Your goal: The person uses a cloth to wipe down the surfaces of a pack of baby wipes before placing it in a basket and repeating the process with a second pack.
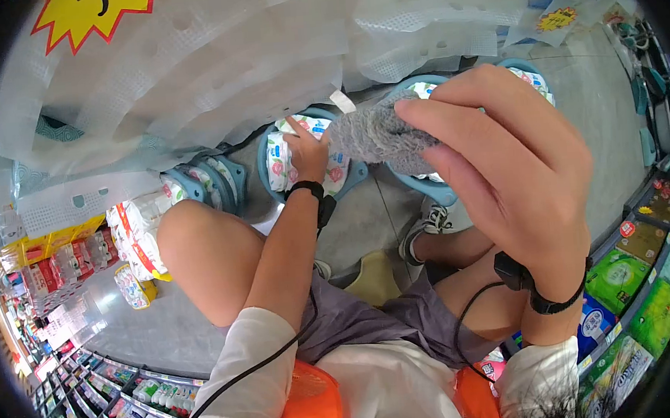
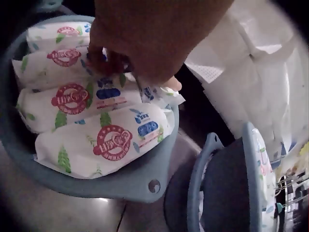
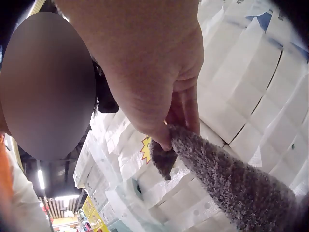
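A grey fuzzy cloth with a white tag is pinched between the thumb and fingers of my right hand, held up close to the head camera. In the right wrist view the cloth hangs from the fingertips of that hand. My left hand reaches into a round blue basin and touches the white printed packs. Seen from the left wrist, the hand lies over the upper packs, its fingers partly hidden beneath it.
More blue basins with packs stand to the right and on the left. Plastic-wrapped white stacks rise in front. Shelves of goods stand at lower left and green packages at right. A yellowish stool is between the legs.
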`<state>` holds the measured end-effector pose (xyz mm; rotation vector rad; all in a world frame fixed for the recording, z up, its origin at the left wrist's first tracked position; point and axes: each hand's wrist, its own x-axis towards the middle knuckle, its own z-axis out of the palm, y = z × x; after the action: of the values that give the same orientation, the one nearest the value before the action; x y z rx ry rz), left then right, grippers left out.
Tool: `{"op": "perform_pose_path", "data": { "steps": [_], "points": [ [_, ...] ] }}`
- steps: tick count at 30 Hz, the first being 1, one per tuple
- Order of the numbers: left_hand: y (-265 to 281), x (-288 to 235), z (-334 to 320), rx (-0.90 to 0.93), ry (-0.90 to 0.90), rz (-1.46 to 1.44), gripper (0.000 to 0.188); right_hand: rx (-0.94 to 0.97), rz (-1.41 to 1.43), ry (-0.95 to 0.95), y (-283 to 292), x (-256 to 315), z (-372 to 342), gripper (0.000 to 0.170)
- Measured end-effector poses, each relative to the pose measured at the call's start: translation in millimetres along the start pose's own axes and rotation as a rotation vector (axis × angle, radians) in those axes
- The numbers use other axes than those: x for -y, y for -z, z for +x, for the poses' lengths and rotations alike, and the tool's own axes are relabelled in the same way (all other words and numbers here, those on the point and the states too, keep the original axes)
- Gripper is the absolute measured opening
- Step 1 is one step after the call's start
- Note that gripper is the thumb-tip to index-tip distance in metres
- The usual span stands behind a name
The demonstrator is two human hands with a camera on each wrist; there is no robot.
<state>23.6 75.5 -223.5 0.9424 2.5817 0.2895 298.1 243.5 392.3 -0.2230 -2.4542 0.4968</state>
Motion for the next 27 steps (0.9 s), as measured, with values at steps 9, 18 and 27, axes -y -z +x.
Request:
{"op": "perform_pose_path", "data": {
  "steps": [9,18,27],
  "points": [
    [156,-140,-51,-0.178,0.184,0.013,0.125,-0.007,0.036,0.038,-9,-4,2,0.044],
    [175,-128,-64,-0.251,-0.015,-0.194,0.107,-0.003,0.041,0.006,-6,-6,3,0.043],
    [183,-122,-49,-0.096,-0.130,0.223,0.097,-0.006,0.054,0.029,-1,-6,1,0.041]
  ]
}}
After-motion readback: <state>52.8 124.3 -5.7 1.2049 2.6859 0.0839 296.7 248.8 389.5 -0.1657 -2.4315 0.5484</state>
